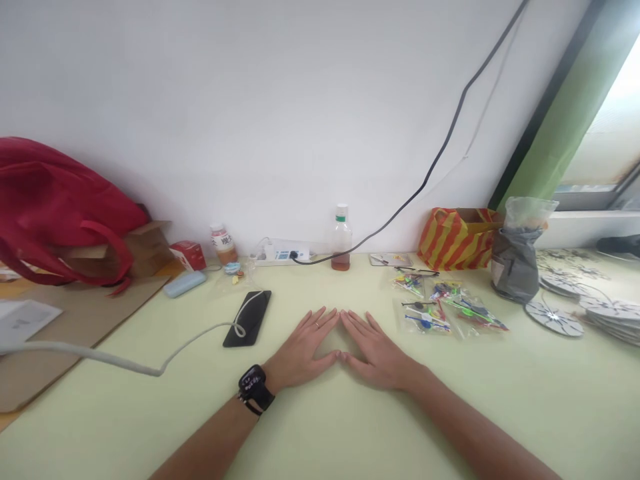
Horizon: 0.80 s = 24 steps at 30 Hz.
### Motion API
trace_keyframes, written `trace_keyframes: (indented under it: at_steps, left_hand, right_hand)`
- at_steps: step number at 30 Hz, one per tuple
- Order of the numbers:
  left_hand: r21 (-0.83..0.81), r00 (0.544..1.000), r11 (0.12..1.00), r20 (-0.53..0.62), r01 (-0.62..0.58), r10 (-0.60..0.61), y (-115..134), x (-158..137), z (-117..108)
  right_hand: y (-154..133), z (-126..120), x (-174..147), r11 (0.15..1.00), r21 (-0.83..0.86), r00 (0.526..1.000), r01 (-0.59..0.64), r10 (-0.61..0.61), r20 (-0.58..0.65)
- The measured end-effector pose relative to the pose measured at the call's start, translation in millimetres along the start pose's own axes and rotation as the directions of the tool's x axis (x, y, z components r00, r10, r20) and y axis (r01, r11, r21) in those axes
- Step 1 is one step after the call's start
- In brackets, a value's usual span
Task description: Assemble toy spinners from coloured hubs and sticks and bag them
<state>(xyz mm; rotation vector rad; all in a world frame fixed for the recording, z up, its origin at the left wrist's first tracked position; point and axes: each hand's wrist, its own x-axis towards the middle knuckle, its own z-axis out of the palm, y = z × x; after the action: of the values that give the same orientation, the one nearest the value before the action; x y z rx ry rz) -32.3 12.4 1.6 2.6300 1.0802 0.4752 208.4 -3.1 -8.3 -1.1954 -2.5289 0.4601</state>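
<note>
My left hand [303, 351] lies flat on the pale green table [320, 433], fingers stretched out, with a ring on one finger and a black watch [254, 385] on the wrist. Opposite it, my right hand [376, 353] also rests flat with its fingers extended. The index fingertips and thumb tips of both hands meet or nearly meet, framing a triangle of bare tabletop. Neither hand holds anything. A black phone [248, 319] with a pale cable [200, 337] lying over it is nearest to my left hand. Clear bags of colourful plastic pieces [425, 317] lie beyond my right hand.
Along the wall stand a power strip [285, 252], a clear bottle [341, 240] and a striped bag [457, 240]. A grey bag [515, 263] and round discs [554, 319] are at right. A red backpack [65, 200] and light-blue case [185, 284] sit left. A black cord [445, 143] hangs down.
</note>
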Motion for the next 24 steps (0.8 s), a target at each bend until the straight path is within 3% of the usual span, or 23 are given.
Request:
trace_keyframes:
  at_steps: [8,24]
  left_hand:
    - [0.013,1.0,1.0,0.002,-0.01,0.01,1.2,1.3,0.3]
    - [0.003,0.999,1.0,0.045,0.03,-0.03,-1.0,2.9,-3.8]
  right_hand:
    - [-2.3,6.0,5.1,0.997,-0.077,1.0,-0.007,0.006,-0.012]
    - [-2.0,6.1,9.9,0.998,-0.064,1.0,0.005,-0.007,-0.023]
